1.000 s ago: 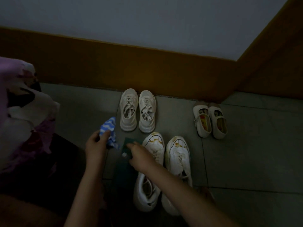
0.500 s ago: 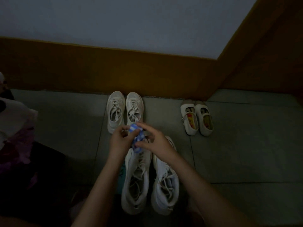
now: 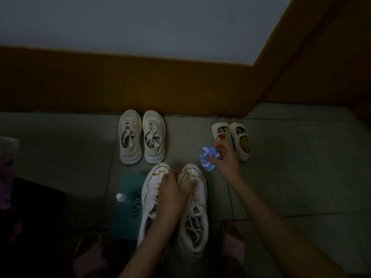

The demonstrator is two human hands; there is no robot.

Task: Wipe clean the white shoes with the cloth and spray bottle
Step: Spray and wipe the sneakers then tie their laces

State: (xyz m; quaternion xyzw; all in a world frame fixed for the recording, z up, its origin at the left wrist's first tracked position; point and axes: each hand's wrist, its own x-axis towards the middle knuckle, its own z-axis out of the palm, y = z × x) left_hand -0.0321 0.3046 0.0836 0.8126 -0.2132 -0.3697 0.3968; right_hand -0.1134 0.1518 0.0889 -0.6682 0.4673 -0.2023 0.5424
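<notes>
Right hand [image 3: 224,164] pinches one blue cloth [image 3: 207,159] right of the near white shoes [image 3: 193,237]; left hand [image 3: 172,194] grips their toes. Two other pairs [image 3: 130,137] stand beyond them; one spray bottle [image 3: 121,197] lies left.

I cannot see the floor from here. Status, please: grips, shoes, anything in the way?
Left grip holds toe of near white shoes. Right grip holds cloth, off the shoes. Spray bottle untouched on floor, left. Nothing in the way.
</notes>
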